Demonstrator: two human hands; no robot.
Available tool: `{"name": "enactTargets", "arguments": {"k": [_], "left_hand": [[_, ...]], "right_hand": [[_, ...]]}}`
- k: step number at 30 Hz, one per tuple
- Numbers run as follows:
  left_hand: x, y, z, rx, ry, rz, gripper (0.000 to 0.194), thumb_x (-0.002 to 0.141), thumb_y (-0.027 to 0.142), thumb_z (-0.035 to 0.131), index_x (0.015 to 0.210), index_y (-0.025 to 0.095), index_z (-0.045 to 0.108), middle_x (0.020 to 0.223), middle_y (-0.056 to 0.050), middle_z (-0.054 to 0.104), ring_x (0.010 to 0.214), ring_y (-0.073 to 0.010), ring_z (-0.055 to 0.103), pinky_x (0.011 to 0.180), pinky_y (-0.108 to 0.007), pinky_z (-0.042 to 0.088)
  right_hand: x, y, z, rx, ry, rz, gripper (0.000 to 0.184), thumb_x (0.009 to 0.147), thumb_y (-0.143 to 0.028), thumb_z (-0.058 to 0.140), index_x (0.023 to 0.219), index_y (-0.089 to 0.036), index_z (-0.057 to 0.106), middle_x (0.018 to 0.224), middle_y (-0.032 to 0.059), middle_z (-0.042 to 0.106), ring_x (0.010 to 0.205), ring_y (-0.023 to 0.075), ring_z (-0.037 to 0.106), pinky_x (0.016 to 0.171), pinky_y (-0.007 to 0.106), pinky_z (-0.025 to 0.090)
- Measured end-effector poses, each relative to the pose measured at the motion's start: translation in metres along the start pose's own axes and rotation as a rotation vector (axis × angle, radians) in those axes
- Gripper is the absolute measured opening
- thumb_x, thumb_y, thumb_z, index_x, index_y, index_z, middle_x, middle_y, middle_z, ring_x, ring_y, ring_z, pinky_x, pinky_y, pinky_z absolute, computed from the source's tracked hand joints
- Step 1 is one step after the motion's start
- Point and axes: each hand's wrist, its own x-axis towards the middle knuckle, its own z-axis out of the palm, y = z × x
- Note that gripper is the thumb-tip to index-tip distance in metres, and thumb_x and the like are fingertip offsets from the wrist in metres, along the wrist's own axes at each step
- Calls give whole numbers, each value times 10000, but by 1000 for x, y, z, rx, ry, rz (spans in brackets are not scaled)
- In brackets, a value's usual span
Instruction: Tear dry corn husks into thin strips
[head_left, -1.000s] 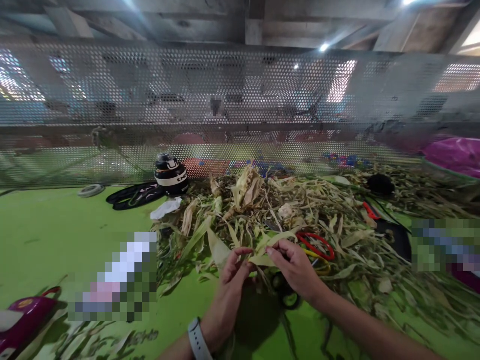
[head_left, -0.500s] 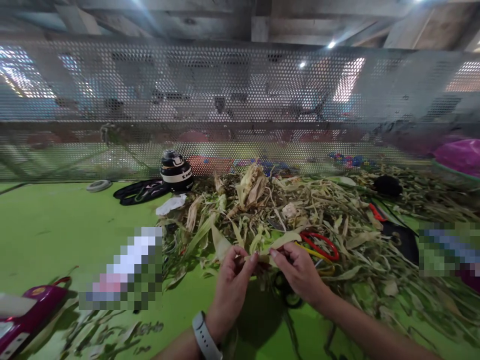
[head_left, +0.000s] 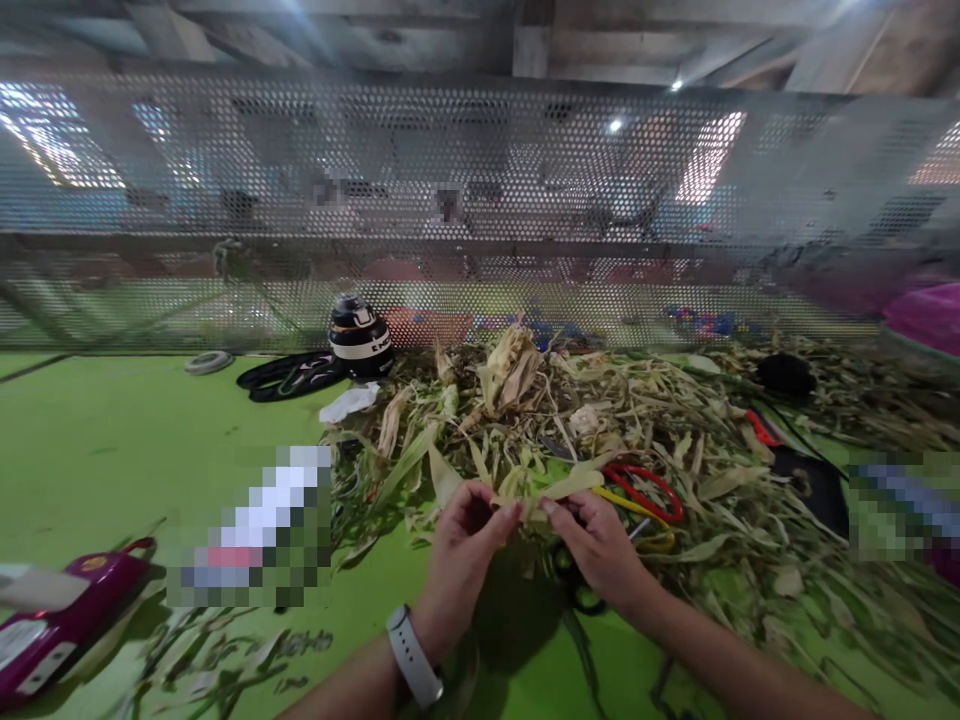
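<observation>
My left hand (head_left: 471, 545), with a pale watch strap at the wrist, pinches a strip of pale corn husk (head_left: 531, 508) between thumb and fingers. Opposite it, my right hand (head_left: 596, 545) grips the same piece of husk, thumb and forefinger pressed together. Both hands are a short distance apart, above the front of a heap of dried corn husks (head_left: 690, 470). Just behind my right hand lie red-handled scissors (head_left: 649, 490) and a yellow handle (head_left: 630, 508). Dark scissor handles (head_left: 585, 595) lie partly hidden below that hand.
A black jar (head_left: 361, 340), a dark flat pouch (head_left: 289, 375) and white tissue (head_left: 349, 402) stand behind on the left of the green table (head_left: 142, 430). A maroon device (head_left: 75, 615) lies at front left. A perforated metal screen (head_left: 480, 200) runs across the back.
The view has shifted slightly, so things sit a little farther right. Both hands keep hold of the husk, and more of its pale strips show between them.
</observation>
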Motion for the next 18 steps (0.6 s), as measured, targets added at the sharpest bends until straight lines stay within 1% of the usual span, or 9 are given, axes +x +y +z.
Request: {"name": "enactTargets", "arguments": {"k": [3, 6, 9, 11, 13, 15, 17, 18], "left_hand": [[1, -2, -1, -9, -45, 6, 244, 660, 303, 695, 734, 186, 494, 629, 59, 526, 581, -74, 473, 546, -170, 370], [2, -4, -1, -30, -45, 8, 195, 713, 308, 646, 748, 188, 495, 677, 42, 567, 642, -88, 523, 607, -186, 407], [2, -4, 0, -91, -40, -14, 200, 721, 312, 638, 796, 195, 495, 687, 40, 581, 663, -96, 552, 658, -211, 439], [2, -2, 1, -112, -29, -53, 293, 703, 325, 657, 929, 205, 513, 662, 46, 582, 625, -93, 553, 612, -200, 437], [2, -1, 1, -131, -26, -122, 415, 675, 346, 681, 1030, 203, 522, 631, 50, 579, 549, -78, 526, 525, -173, 401], [3, -1, 1, -169, -39, -202, 404, 644, 366, 703, 979, 183, 571, 630, 43, 587, 492, -59, 488, 468, -157, 363], [4, -1, 1, -225, -42, -260, 345, 616, 362, 724, 876, 166, 608, 701, 19, 624, 519, -56, 503, 480, -153, 372], [5, -1, 1, -250, -39, -269, 326, 607, 349, 732, 848, 164, 616, 737, 11, 635, 549, -59, 518, 497, -151, 382]], "right_hand": [[1, 1, -1, -32, 27, -20, 207, 799, -333, 508, 742, -156, 600, 657, 8, 571, 621, 135, 502, 591, 231, 404], [1, 3, -1, -55, 40, -27, 241, 809, -357, 496, 735, -154, 604, 663, 17, 579, 622, 142, 507, 587, 237, 404], [0, 4, -1, -81, 41, -53, 262, 814, -365, 488, 687, -161, 592, 633, 22, 572, 639, 157, 518, 614, 251, 416], [-2, 2, -1, -119, 43, -77, 277, 818, -366, 481, 657, -169, 592, 612, 25, 571, 638, 166, 525, 626, 262, 424], [-3, -1, -2, -151, 38, -120, 261, 818, -355, 483, 678, -178, 613, 629, 34, 590, 645, 178, 537, 650, 278, 434], [-4, -4, -3, -157, 13, -168, 219, 816, -330, 488, 756, -184, 641, 703, 49, 624, 701, 198, 562, 710, 300, 442], [-3, -4, -4, -151, -7, -193, 207, 817, -318, 488, 823, -188, 649, 767, 58, 640, 764, 211, 574, 762, 312, 435], [-2, -3, -4, -153, -1, -188, 212, 820, -325, 485, 827, -188, 646, 773, 59, 640, 772, 211, 574, 764, 309, 432]]}}
